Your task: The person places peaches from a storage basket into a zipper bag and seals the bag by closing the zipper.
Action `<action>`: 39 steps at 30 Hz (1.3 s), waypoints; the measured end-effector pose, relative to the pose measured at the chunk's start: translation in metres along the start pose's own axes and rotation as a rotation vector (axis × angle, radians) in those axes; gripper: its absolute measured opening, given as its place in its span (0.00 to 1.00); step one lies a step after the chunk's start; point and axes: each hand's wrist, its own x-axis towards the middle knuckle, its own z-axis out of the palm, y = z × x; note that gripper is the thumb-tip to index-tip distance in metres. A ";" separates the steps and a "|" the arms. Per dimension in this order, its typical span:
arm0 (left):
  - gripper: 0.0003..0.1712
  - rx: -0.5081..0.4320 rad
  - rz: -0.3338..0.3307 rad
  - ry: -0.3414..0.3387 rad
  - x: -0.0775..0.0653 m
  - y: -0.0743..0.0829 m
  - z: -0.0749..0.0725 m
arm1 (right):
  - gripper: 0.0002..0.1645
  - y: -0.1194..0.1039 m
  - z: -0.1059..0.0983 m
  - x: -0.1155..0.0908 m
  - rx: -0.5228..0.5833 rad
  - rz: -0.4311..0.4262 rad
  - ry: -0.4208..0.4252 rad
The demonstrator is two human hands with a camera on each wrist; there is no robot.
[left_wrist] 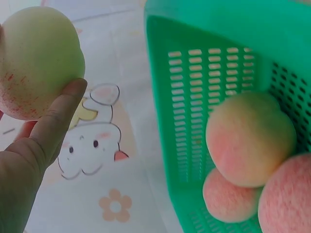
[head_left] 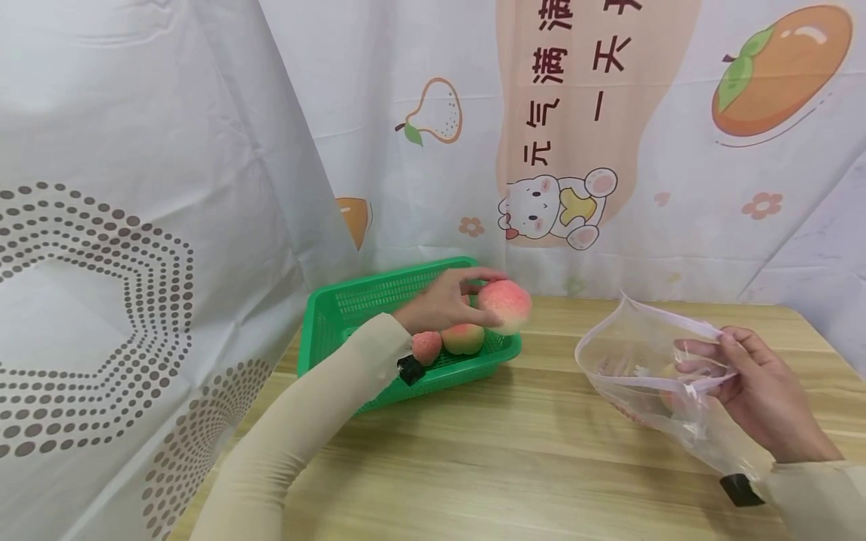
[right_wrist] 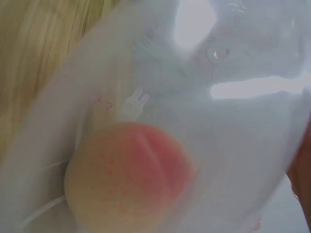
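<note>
My left hand (head_left: 443, 300) grips a pink and pale-yellow peach (head_left: 506, 306) over the right end of a green plastic basket (head_left: 307, 330). In the left wrist view the thumb side of that peach (left_wrist: 41, 63) shows pale green with red specks. More peaches (left_wrist: 250, 138) lie in the basket. On the right, my right hand (head_left: 764, 383) pinches the rim of a clear plastic bag (head_left: 619, 342), whose mouth gapes toward the left. Through the bag's film in the right wrist view, a yellow and red peach (right_wrist: 129, 179) sits inside.
The basket stands at the back left of a wooden table (head_left: 501, 466), close to a printed white cloth (head_left: 433, 195) hanging behind. Another patterned cloth (head_left: 223, 113) drapes down the left side. Bare wood lies between basket and bag.
</note>
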 end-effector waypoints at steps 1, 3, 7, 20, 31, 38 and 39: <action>0.35 0.012 0.007 -0.004 0.001 0.001 0.002 | 0.28 0.000 0.000 0.000 0.001 0.001 -0.001; 0.35 0.033 0.024 -0.014 0.002 0.002 0.007 | 0.28 0.001 0.001 0.001 0.000 0.000 -0.001; 0.35 0.050 0.046 -0.026 0.003 0.005 0.015 | 0.27 0.002 0.002 0.002 -0.005 0.002 0.002; 0.35 -0.072 0.097 -0.112 0.013 0.017 0.043 | 0.26 0.007 0.005 0.004 0.007 0.006 -0.003; 0.35 -0.012 0.128 -0.167 0.021 0.027 0.059 | 0.27 0.009 0.006 0.004 0.001 0.012 0.010; 0.37 0.063 0.145 -0.200 0.027 0.033 0.072 | 0.27 0.012 0.006 0.004 -0.011 0.009 0.026; 0.37 0.079 0.148 -0.204 0.028 0.034 0.074 | 0.27 0.013 0.006 0.004 -0.013 0.009 0.027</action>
